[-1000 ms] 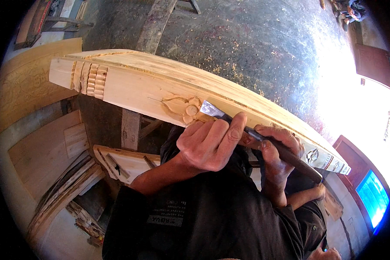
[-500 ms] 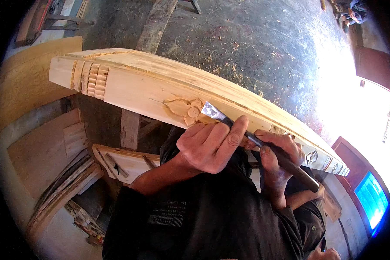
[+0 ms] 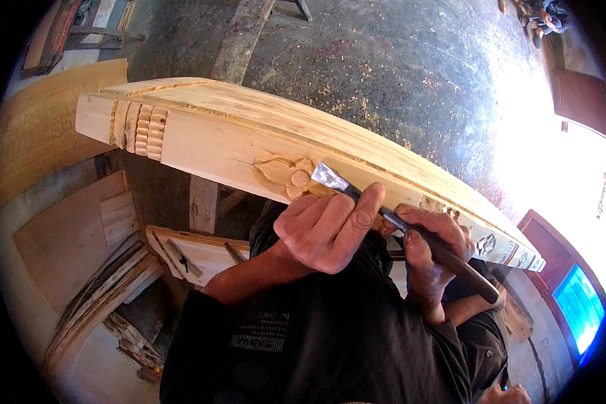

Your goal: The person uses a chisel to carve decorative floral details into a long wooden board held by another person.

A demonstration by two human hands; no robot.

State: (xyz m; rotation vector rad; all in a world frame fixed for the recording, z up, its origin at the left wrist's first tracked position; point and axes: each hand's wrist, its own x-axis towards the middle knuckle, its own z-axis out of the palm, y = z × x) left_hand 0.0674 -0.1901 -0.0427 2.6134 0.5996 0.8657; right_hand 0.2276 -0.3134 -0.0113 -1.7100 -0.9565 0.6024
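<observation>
A chisel (image 3: 389, 214) with a flat, bright steel blade and a dark handle slants across the middle of the view. My left hand (image 3: 326, 232) is closed round its shank behind the blade, forefinger along the metal. Farther back, my right hand (image 3: 434, 242) wraps the handle, thumb on top. The cutting edge lies at the right side of a carved flower (image 3: 299, 180) on the face of a long, pale wooden beam (image 3: 209, 148). Whether the edge touches the wood I cannot tell. My left fingers rest by the beam's lower edge and partly hide the carving.
Grooved bands (image 3: 148, 128) are cut near the beam's left end. A board with tools on it (image 3: 192, 256) lies below left, near stacked planks (image 3: 101, 296). Another person's hand (image 3: 508, 394) shows at lower right. Wood chips dot the dark floor (image 3: 384, 81).
</observation>
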